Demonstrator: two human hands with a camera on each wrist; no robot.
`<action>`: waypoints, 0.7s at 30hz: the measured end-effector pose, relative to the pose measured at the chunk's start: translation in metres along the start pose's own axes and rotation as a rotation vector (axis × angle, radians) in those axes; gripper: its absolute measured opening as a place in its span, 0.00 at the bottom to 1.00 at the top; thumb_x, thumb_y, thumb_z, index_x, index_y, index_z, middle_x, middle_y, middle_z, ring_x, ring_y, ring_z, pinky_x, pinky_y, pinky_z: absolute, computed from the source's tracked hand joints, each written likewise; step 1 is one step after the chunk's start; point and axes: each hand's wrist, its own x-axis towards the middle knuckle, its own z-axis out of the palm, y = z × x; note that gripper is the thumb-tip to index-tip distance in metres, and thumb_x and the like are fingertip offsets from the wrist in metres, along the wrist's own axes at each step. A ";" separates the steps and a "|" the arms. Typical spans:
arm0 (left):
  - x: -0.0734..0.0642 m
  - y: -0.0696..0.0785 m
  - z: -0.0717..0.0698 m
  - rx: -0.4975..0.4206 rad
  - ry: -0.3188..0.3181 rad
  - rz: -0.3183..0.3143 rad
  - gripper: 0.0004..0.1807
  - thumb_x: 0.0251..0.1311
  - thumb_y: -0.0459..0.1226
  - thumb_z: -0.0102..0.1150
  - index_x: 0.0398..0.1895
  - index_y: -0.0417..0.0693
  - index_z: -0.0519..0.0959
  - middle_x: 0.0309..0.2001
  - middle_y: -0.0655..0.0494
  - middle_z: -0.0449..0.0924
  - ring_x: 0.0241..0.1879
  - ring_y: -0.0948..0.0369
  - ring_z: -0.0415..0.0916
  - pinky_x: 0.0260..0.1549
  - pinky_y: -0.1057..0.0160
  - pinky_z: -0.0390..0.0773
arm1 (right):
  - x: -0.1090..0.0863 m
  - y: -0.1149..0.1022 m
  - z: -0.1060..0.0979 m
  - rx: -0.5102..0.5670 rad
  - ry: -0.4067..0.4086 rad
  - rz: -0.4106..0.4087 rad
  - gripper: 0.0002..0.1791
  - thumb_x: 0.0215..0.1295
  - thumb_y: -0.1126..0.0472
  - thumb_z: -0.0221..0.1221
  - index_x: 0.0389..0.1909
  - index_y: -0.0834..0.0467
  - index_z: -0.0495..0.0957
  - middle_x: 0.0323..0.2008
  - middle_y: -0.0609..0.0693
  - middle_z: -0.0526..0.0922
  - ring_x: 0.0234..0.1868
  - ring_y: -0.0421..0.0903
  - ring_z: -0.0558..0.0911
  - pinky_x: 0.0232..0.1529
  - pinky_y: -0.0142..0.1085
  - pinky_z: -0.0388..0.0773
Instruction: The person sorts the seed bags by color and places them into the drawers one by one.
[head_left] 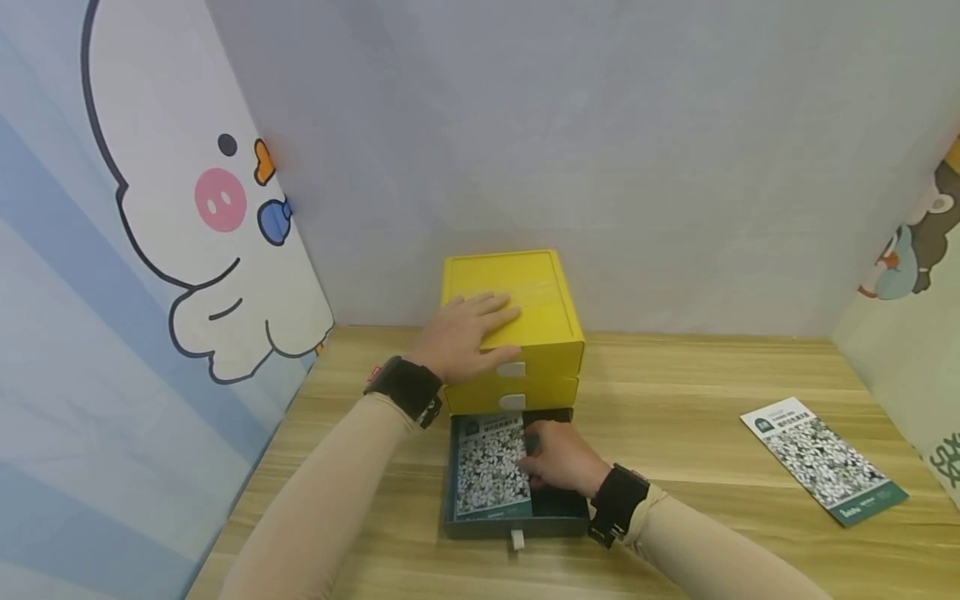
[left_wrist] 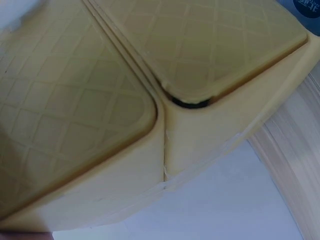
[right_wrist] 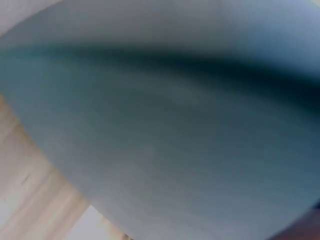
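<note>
A yellow drawer box (head_left: 525, 321) stands against the back wall, and my left hand (head_left: 468, 333) rests on its top with the fingers spread. The box's lowest drawer, a dark green one (head_left: 517, 529), is pulled out toward me. Inside it, on the left, lies a seed packet (head_left: 491, 471) printed with white flowers. My right hand (head_left: 562, 458) reaches into the drawer and pinches the packet's right edge with curled fingers. In the left wrist view the yellow drawer fronts (left_wrist: 65, 100) show a grid pattern. The drawer's green wall (right_wrist: 150, 150) fills the right wrist view, blurred.
Another packet with the same flower print (head_left: 825, 462) lies at the right on the wooden table (head_left: 675, 392). A grey back wall (head_left: 675, 167) stands behind the box. Cartoon-printed panels (head_left: 172, 208) border the table at left and right. A white pull tab (head_left: 517, 540) sticks out from the drawer front.
</note>
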 end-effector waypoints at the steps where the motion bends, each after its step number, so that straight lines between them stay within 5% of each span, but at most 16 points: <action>1: 0.000 0.000 0.000 -0.002 0.001 0.001 0.36 0.64 0.63 0.45 0.72 0.59 0.63 0.73 0.56 0.58 0.72 0.53 0.51 0.70 0.45 0.50 | 0.000 0.000 0.000 -0.007 -0.003 -0.002 0.28 0.58 0.64 0.65 0.57 0.73 0.71 0.19 0.45 0.82 0.18 0.40 0.81 0.24 0.34 0.80; 12: 0.000 0.000 -0.001 -0.010 0.016 0.008 0.36 0.64 0.63 0.45 0.72 0.59 0.64 0.72 0.55 0.58 0.72 0.52 0.53 0.69 0.45 0.50 | -0.003 -0.002 0.001 -0.064 0.030 -0.015 0.24 0.57 0.64 0.67 0.51 0.71 0.72 0.16 0.45 0.78 0.16 0.40 0.79 0.20 0.34 0.76; 21: 0.000 0.001 -0.002 -0.005 -0.005 0.000 0.36 0.65 0.63 0.45 0.72 0.59 0.63 0.73 0.55 0.57 0.72 0.52 0.52 0.70 0.46 0.49 | -0.004 -0.001 0.003 -0.086 0.040 -0.066 0.14 0.56 0.62 0.67 0.37 0.65 0.74 0.20 0.47 0.77 0.15 0.39 0.78 0.17 0.33 0.74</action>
